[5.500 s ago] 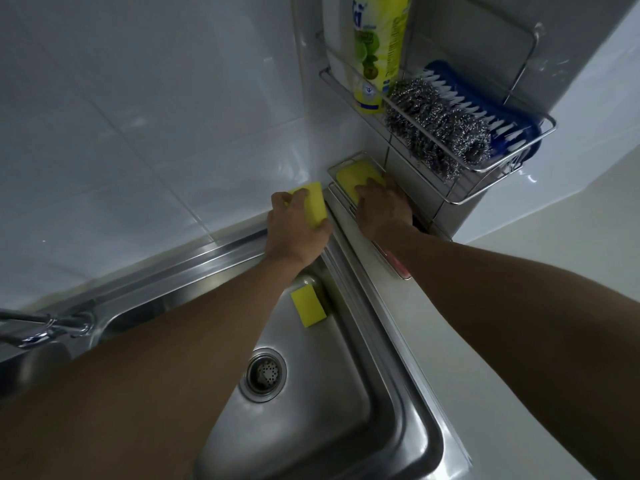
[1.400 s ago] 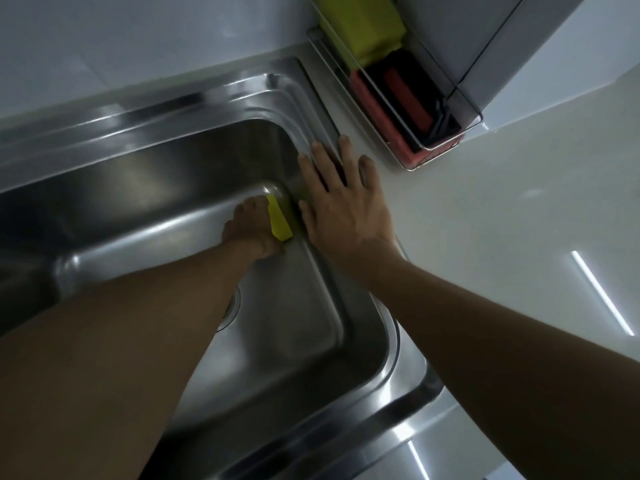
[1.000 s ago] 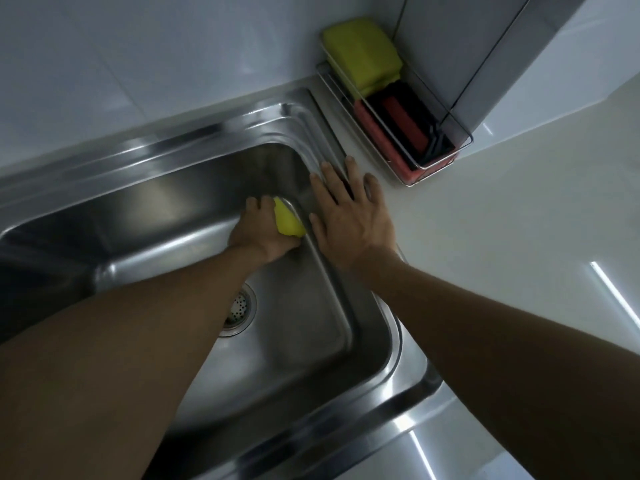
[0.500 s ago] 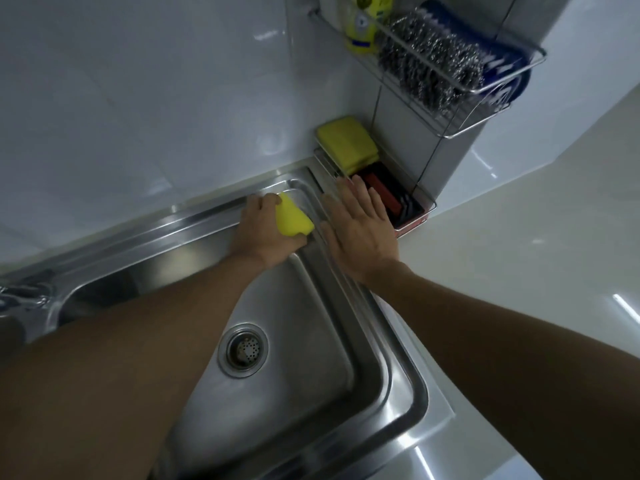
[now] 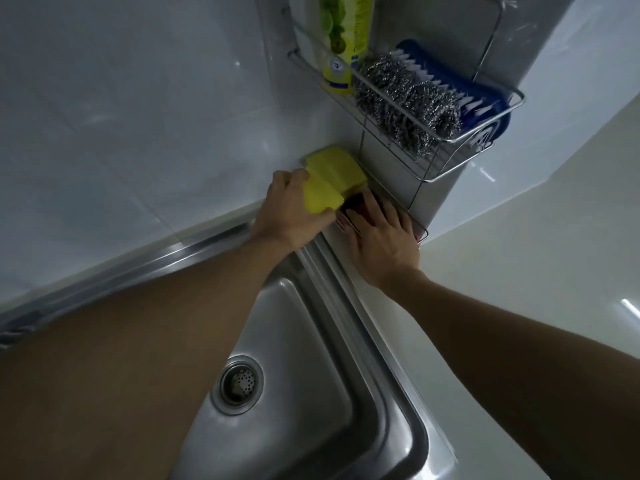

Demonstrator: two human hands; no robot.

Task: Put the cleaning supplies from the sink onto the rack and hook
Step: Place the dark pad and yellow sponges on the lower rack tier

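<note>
My left hand point(image 5: 289, 211) grips a yellow sponge point(image 5: 320, 197) and holds it at the near end of the lower wire rack point(image 5: 423, 233), against the yellow sponges point(image 5: 337, 168) stacked there. My right hand point(image 5: 382, 233) lies flat with straight fingers over the lower rack, covering the dark red items in it. The upper wire rack point(image 5: 485, 133) on the wall carries a yellow dish-soap bottle point(image 5: 346, 39), a steel wool scrubber point(image 5: 405, 102) and a blue brush point(image 5: 481, 98). The steel sink point(image 5: 311, 393) below holds no supplies that I can see.
The sink drain point(image 5: 239, 382) sits in the basin under my left forearm. White tiled wall point(image 5: 138, 116) runs behind the sink. A pale countertop point(image 5: 519, 265) extends to the right of the sink rim.
My left hand has lifted the yellow sponge out of the sink corner and up to the stacked sponges on the lower rack. My right hand slid forward from the sink edge onto that rack.
</note>
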